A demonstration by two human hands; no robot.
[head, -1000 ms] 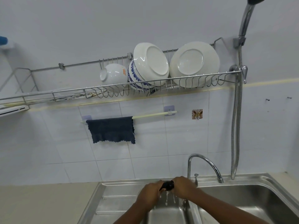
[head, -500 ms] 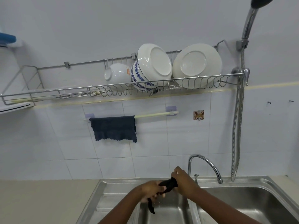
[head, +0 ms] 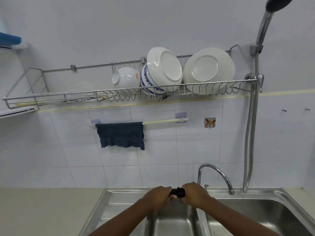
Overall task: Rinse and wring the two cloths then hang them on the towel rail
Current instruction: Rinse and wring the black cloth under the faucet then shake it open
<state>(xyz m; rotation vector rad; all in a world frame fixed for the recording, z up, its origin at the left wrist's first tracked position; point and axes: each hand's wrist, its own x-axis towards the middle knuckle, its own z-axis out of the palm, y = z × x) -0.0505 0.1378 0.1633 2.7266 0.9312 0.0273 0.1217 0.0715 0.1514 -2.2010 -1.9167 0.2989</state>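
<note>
A dark twisted cloth point(head: 177, 192) is bunched tight between my left hand point(head: 157, 198) and my right hand point(head: 193, 195), both closed on it above the steel sink point(head: 265, 217). Only a short dark piece shows between the fists. A second dark blue cloth point(head: 121, 134) hangs spread over the left half of the pale towel rail point(head: 163, 121) on the tiled wall. The rail's right half is bare.
A curved tap point(head: 216, 172) stands just right of my hands. A wire dish rack point(head: 129, 96) above the rail holds white plates and bowls. A shower head with a metal hose point(head: 250, 133) hangs at the right. A beige counter point(head: 47, 212) lies left of the sink.
The cloth's loose tail hung below my left hand half a second ago; now it is gathered into my fists, which have closed together again.
</note>
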